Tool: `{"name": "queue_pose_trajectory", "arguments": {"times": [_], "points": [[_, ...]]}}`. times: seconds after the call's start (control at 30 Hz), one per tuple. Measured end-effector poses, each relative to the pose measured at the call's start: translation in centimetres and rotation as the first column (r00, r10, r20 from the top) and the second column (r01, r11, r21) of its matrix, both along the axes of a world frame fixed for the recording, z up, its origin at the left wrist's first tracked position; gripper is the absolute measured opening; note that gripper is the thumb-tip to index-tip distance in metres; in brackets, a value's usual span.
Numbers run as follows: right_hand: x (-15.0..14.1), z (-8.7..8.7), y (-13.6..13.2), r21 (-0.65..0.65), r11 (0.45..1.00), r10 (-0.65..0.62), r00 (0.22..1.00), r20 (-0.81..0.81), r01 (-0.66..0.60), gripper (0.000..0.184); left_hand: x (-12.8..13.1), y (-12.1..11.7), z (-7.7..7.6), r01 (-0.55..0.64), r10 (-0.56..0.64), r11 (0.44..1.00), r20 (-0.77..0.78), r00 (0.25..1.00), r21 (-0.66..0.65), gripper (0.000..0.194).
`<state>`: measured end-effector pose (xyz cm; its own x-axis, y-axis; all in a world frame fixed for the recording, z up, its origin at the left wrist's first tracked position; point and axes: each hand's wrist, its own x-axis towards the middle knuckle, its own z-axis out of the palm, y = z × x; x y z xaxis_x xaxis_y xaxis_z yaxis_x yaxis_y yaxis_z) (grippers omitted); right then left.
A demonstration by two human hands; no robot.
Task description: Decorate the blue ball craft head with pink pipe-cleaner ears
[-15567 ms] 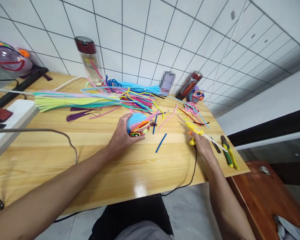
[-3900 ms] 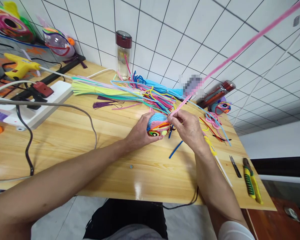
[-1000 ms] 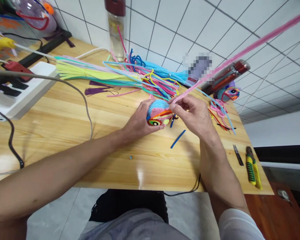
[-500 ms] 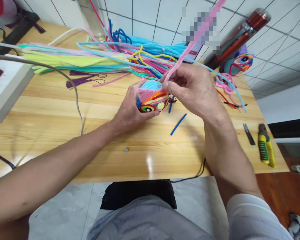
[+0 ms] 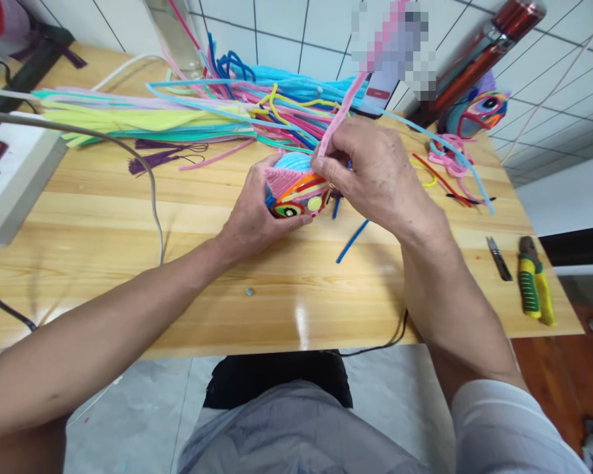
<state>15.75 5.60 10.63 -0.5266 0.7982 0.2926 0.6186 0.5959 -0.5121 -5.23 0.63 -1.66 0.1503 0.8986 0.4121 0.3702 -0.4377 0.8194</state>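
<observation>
Left hand (image 5: 251, 216) grips ball (image 5: 292, 185); right hand (image 5: 375, 172) pinches pink strip (image 5: 344, 107) at ball's upper edge. Likely attaching strip; next calls for steady pressing.

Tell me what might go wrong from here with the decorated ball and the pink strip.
The pink strip rises well above the right hand, so its loose upper length may sway and drag the pinched end out of line.

The decorated ball is rounded and gripped by the left hand, so pressure might turn it.

A black cord runs beside the right forearm to the table's edge; the arm could snag it.
</observation>
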Motion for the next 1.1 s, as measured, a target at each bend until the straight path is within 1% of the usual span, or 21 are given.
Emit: {"name": "queue_pose_trajectory", "arguments": {"times": [0.1, 0.2, 0.33, 0.43, 0.5, 0.7, 0.8, 0.9, 1.0, 1.1], "points": [[0.2, -0.4, 0.3, 0.030, 0.999, 0.015, 1.000, 0.004, -0.015, 0.028, 0.1, -0.1, 0.1, -0.036, 0.036, 0.999, 0.022, 0.999, -0.015, 0.100], [0.3, -0.7, 0.4, 0.059, 0.998, 0.023, 1.000, 0.010, -0.024, 0.024, 0.1, -0.1, 0.0, -0.039, 0.039, 0.999, 0.030, 0.999, -0.020, 0.099], [0.0, -0.3, -0.1, 0.063, 0.998, -0.008, 0.999, 0.054, 0.005, 0.028, 0.2, -0.1, 0.2, -0.029, 0.030, 0.999, 0.040, 0.999, -0.026, 0.095], [-0.1, 0.1, -0.5, 0.051, 0.999, -0.003, 0.996, 0.086, -0.001, 0.031, 0.2, -0.1, 0.4, -0.031, 0.032, 0.999, 0.040, 0.999, -0.027, 0.098], [0.0, 0.0, -0.6, 0.035, 0.999, 0.000, 0.997, 0.076, -0.003, 0.030, 0.3, -0.1, 0.4, -0.033, 0.034, 0.999, 0.039, 0.999, -0.022, 0.098], [0.0, -0.4, -0.4, 0.054, 0.998, -0.013, 0.998, 0.059, 0.010, 0.034, 0.3, 0.3, -0.3, -0.041, 0.041, 0.999, 0.037, 0.998, -0.001, 0.094], [-0.1, -0.2, -0.6, 0.089, 0.996, -0.009, 0.996, 0.088, 0.001, 0.032, 0.3, 0.3, -0.6, -0.035, 0.034, 0.999, 0.035, 0.999, 0.019, 0.095], [-0.2, 0.0, -0.7, 0.126, 0.992, -0.013, 0.993, 0.118, -0.002, 0.028, 0.3, 0.3, -0.5, -0.039, 0.038, 0.999, 0.023, 0.999, 0.036, 0.097], [-0.2, -0.1, -0.9, 0.128, 0.992, -0.021, 0.996, 0.089, 0.009, 0.026, 0.4, 0.1, -0.3, -0.054, 0.054, 0.998, 0.009, 0.999, 0.024, 0.099], [-0.1, -0.4, -1.0, 0.083, 0.996, -0.034, 0.999, 0.007, 0.033, 0.023, 0.5, 0.0, -0.1, -0.061, 0.061, 0.998, 0.007, 0.998, 0.009, 0.101]]}}
